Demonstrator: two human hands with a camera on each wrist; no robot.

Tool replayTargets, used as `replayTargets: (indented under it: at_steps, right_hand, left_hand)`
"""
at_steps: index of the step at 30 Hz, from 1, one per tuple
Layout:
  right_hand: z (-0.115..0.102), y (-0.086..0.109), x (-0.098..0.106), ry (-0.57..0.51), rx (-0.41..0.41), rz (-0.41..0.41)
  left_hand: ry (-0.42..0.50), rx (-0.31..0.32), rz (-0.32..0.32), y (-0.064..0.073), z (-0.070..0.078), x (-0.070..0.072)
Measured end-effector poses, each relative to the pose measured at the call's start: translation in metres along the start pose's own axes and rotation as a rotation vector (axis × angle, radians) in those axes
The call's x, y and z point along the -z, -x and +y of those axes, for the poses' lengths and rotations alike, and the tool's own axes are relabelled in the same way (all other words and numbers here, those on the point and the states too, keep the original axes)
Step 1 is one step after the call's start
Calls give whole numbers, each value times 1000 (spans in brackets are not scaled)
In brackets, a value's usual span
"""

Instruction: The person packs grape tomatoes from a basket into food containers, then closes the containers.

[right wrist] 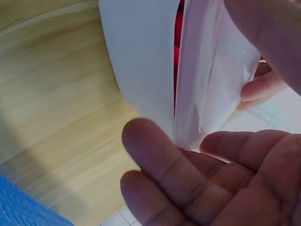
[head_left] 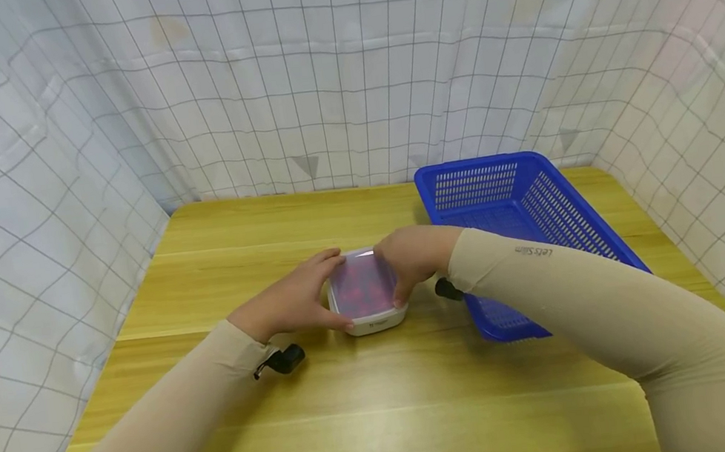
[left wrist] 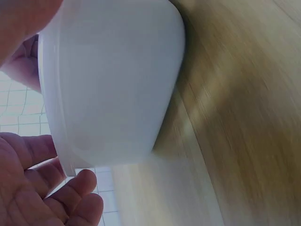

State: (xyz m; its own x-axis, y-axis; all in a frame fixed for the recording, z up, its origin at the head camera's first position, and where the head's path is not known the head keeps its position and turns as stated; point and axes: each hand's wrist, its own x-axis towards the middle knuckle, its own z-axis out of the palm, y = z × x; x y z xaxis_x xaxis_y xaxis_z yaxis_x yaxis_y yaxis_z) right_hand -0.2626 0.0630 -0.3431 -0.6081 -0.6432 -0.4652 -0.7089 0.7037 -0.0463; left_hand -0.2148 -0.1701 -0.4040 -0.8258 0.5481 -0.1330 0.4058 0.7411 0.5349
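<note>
A white plastic food container stands on the wooden table, with red contents showing through its translucent lid. My left hand grips the container's left side, thumb at the front corner and fingers at the back. From the other side my right hand holds the lid by its right edge, thumb at the front and fingers behind. In the right wrist view, red contents show in a narrow gap between the lid and the container wall. The left wrist view shows the container's plain white side.
A blue perforated plastic basket stands to the right on the table, partly behind my right forearm. White grid-patterned curtains hang behind and on both sides of the table. Dark wrist-camera mounts sit under both wrists.
</note>
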Motion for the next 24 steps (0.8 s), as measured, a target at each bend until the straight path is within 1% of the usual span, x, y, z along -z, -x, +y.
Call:
replayTargets:
  at_steps: [4, 8, 11, 14, 20, 24]
  right_hand:
    - [1, -1, 1, -16, 2, 4]
    - [4, -4, 1, -73, 5, 14]
    - [7, -7, 0, -125, 1, 21]
    - [9, -8, 0, -155, -5, 19]
    - [7, -8, 2, -172, -38, -9]
    - [6, -6, 2, -171, -51, -26]
  left_hand:
    - [-1, 0, -4, -2, 2, 0]
    - [-7, -17, 14, -4, 1, -2]
    - [-10, -19, 22, -5, 0, -3]
    - [-6, -13, 25, -6, 0, -4]
    - [-14, -36, 37, -7, -1, -5]
    - [-29, -46, 31, -7, 2, -4]
